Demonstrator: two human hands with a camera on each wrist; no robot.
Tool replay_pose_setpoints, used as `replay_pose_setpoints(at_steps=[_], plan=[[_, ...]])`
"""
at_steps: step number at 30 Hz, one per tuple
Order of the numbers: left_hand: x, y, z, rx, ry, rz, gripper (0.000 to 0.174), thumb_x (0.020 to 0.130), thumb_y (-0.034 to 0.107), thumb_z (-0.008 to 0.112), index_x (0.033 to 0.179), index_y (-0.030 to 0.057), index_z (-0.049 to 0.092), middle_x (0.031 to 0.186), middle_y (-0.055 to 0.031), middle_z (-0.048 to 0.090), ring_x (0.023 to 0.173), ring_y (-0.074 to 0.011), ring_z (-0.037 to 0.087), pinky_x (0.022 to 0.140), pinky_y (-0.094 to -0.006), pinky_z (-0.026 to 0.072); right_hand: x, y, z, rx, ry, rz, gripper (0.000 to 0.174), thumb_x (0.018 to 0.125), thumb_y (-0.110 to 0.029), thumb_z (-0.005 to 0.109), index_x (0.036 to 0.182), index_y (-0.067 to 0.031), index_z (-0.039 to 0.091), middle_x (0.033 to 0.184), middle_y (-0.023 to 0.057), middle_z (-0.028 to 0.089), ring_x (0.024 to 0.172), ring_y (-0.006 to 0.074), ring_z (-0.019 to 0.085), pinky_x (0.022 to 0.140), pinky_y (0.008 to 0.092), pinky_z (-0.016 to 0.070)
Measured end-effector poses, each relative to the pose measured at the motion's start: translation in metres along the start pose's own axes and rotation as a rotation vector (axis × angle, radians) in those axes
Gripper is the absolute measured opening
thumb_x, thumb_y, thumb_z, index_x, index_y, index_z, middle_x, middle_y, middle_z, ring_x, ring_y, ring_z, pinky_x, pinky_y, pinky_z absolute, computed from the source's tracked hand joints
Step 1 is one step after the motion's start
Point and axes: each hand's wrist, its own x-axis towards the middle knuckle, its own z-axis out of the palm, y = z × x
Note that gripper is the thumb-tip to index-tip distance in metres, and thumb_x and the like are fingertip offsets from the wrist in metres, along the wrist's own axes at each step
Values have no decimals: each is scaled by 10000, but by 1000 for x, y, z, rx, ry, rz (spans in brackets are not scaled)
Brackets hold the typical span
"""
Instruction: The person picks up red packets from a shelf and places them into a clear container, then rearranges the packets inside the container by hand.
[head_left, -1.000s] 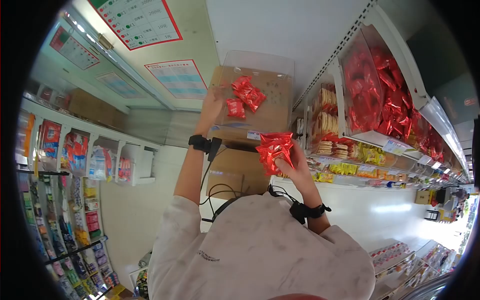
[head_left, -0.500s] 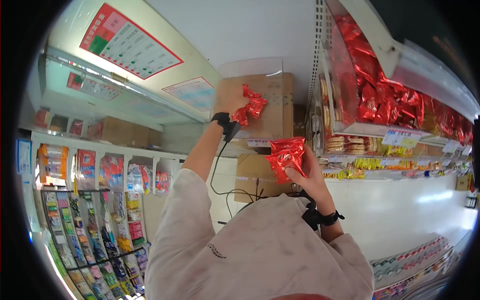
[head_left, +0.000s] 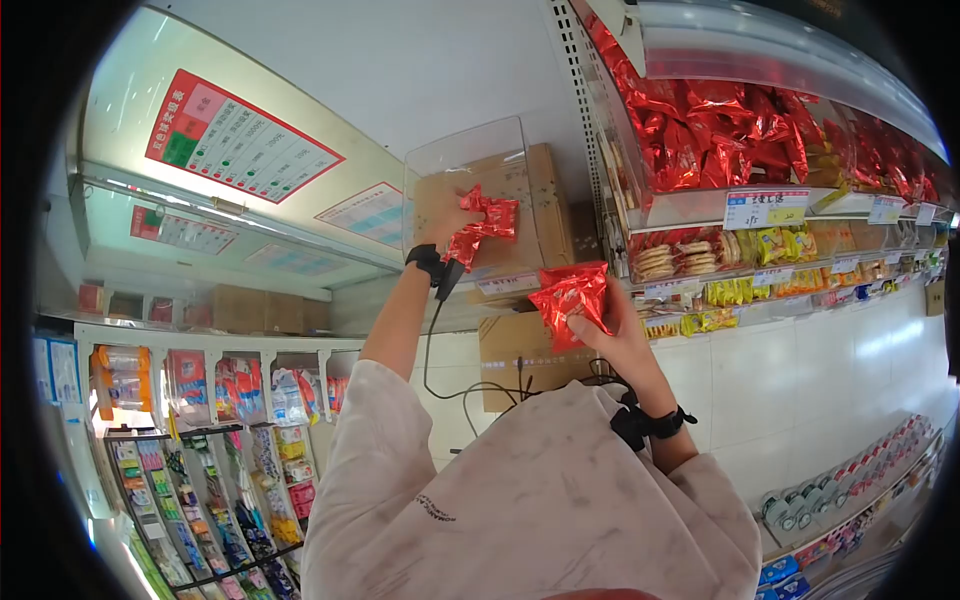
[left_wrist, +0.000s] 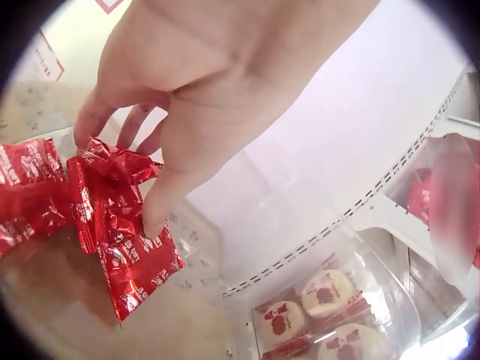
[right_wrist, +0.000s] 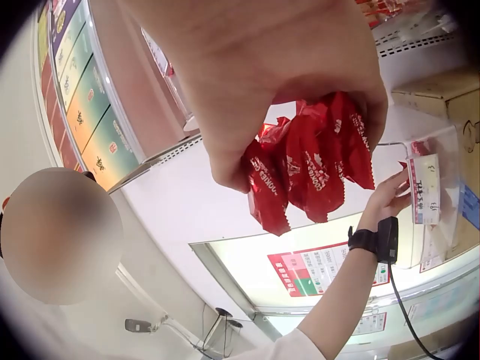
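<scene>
In the head view the left hand [head_left: 437, 218] reaches into a clear plastic bin [head_left: 520, 135] over red packets [head_left: 495, 218]. The left wrist view shows its thumb and fingers [left_wrist: 156, 214] around a crumpled red packet [left_wrist: 124, 217], beside another red packet [left_wrist: 30, 191]. Outside the bin, on its right, the right hand [head_left: 622, 335] holds a bunch of red packets [head_left: 572, 300]. Seen from the right wrist, several packets [right_wrist: 311, 161] are gripped side by side between the thumb and fingers of that hand [right_wrist: 255, 67].
Shelves on the right carry many red packets [head_left: 720, 130] and round biscuits [head_left: 690, 252] behind price labels [head_left: 765, 208]. A cardboard box [head_left: 525, 345] stands below the bin. Racks of goods [head_left: 210, 490] are at the lower left. A person [right_wrist: 60, 236] appears in the right wrist view.
The left hand has moved from the bin's left side onto the red packets. The right hand keeps its packets. The head view has shifted, bringing the right shelves closer.
</scene>
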Motion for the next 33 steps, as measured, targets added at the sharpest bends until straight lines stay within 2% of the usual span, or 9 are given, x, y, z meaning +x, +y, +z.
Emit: replay_pose_setpoints(at_steps=[5,8,11,14,20,23,26,31,33], plan=[[-16,-5,-3,-112,-91,-92,730,711,255,791,1329,-47,549,1188,-245,649,1064,-314,653,916,-368,523,-1,2,1,2,0,-24,631,880,-175,785,1362,21,427,1235,92,597,1146,139,576,1012,294,465],[-18,1,-14,-144,-388,-153,728,727,217,733,1362,-50,496,1127,-230,668,983,-322,678,851,-379,545,-5,0,2,4,-12,-16,634,884,-172,783,1368,24,423,1241,96,597,1154,142,576,1017,295,463],[-35,22,-21,-336,-367,-274,686,731,173,710,1342,-57,497,1066,-234,685,919,-323,691,793,-384,545,-10,2,2,-3,-15,-13,643,884,-171,785,1375,26,419,1246,97,596,1159,143,576,1021,296,461],[-25,-18,-2,-266,-177,-182,636,754,134,692,1327,-58,496,1023,-241,691,926,-308,692,785,-391,532,-16,1,1,1,-4,-8,651,886,-176,785,1382,27,416,1251,101,595,1159,145,577,1022,297,461],[-42,11,-9,-294,-3,-39,497,789,159,694,1237,-32,596,1040,-206,703,902,-285,689,768,-389,530,-23,1,-2,3,59,-15,601,911,-211,762,1366,27,451,1254,99,602,1157,142,575,1014,293,452],[-47,30,-29,-97,-373,-165,417,833,198,687,1191,-12,646,1045,-177,711,905,-271,689,789,-371,532,-24,-1,-4,55,110,20,570,934,-255,738,1354,26,474,1253,87,609,1153,139,573,1010,288,442],[-55,30,-32,-224,-292,-149,459,961,371,641,1201,-20,653,1091,-137,711,1016,-215,689,812,-336,556,-23,1,-7,131,150,81,564,950,-292,717,1357,21,486,1266,75,610,1158,138,571,1012,285,436],[-90,47,-49,-444,37,22,348,1015,274,582,1212,-5,649,1100,-96,717,1029,-183,687,883,-312,537,-5,-1,3,259,143,111,607,962,-291,697,1434,6,456,1341,73,582,1220,140,546,1047,302,420],[-101,48,-53,-566,80,136,299,1030,224,563,1204,-3,652,1104,-91,717,1033,-177,686,906,-307,530,2,-13,5,338,-53,94,635,974,-274,678,1483,-1,412,1382,68,559,1268,138,516,1077,318,401]])
